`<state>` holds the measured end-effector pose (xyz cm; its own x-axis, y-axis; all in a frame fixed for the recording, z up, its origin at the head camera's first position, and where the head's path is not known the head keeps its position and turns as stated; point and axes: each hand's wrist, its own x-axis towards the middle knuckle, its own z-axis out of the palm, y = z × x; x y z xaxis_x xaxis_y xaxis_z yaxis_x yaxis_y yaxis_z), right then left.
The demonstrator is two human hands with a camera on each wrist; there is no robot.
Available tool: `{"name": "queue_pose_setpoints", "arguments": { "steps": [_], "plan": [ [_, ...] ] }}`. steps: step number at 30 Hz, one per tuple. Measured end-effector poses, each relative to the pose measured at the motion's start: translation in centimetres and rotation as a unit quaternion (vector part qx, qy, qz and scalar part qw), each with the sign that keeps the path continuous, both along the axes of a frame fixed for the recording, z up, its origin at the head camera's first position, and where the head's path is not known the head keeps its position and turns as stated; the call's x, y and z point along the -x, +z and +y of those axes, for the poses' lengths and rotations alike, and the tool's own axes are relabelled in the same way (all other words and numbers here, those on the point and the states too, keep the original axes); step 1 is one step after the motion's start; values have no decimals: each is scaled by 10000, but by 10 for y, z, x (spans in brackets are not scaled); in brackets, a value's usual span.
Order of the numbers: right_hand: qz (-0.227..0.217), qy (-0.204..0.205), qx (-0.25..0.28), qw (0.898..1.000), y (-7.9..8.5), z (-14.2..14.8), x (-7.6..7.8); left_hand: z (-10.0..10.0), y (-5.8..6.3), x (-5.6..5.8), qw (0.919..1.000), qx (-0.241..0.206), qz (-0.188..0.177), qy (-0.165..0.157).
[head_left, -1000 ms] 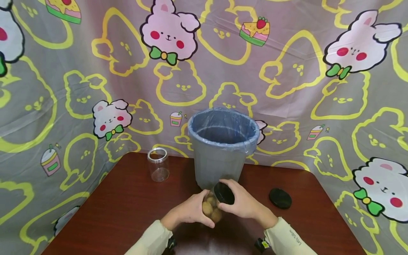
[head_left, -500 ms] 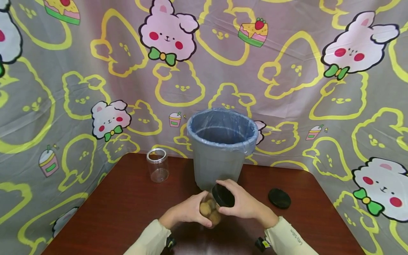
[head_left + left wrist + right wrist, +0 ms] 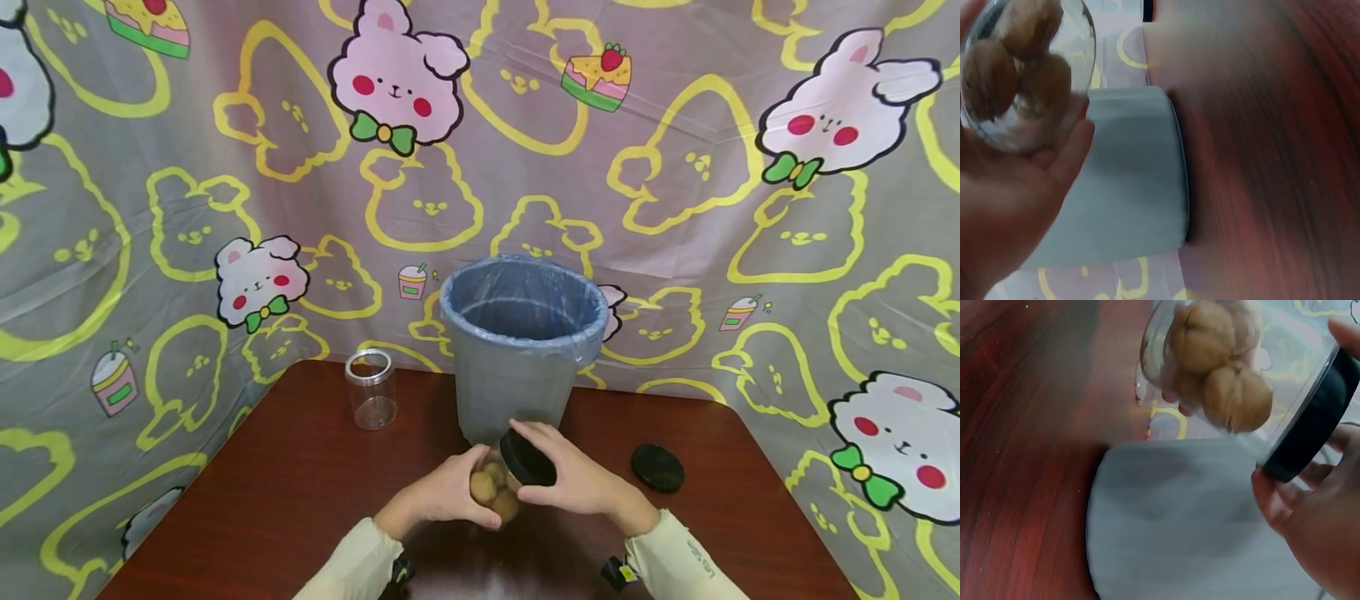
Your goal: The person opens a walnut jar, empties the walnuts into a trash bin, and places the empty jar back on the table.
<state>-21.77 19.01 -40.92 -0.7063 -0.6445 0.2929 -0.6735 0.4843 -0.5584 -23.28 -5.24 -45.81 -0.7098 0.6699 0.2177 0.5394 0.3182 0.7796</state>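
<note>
two pale sleeves lie nearest. the left hand curls round the body of the jar, thumb on the near side; its far fingers are partly hidden. the right hand pinches the lid by its edge, thumb and fingers on opposite sides. the jar is tilted in the air above the table, in front of the bin, with walnuts inside.

the clear wall looks stiff, smooth and likely slippery; glass or plastic, i cannot tell. the nuts probably add some weight and may roll, so a wide hold low on the body suits it, and the lid's rim is the place to turn.

beyond, the spare lid lies right of the bin, the spare jar upright to its left, and patterned cloth hangs behind.
</note>
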Motion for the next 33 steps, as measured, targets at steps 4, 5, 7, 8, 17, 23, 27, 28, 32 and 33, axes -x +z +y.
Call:
{"name": "queue_pose_setpoints", "arguments": {
  "steps": [4,5,7,8,17,23,27,28,32,33],
  "plan": [
    [-188,-458,20,9988,-1,-6,-3,5,2,-4,9979,152,287,563],
    [-234,-628,29,9977,-2,-8,-3,7,2,-5,9969,176,343,686],
    [-280,-986,25,9947,-3,-11,-5,10,2,-7,9948,196,447,895],
    [-307,-1141,15,9930,-3,-13,-6,11,2,-8,9936,219,508,986],
    [-86,-1466,33,9892,-4,-17,-8,14,0,-8,9919,302,530,1118],
    [281,-1251,100,9917,-2,-16,-9,9,3,-8,9967,182,255,752],
    [509,-1083,101,9928,-2,-15,-8,6,5,-7,9990,2,95,447],
    [573,-1047,93,9928,-2,-15,-8,6,5,-6,9992,-31,82,383],
    [773,-834,133,9934,-4,-13,-6,3,6,-5,9997,-63,105,216],
    [834,-778,142,9934,-4,-13,-6,3,7,-5,9998,-59,99,188]
  ]
}}
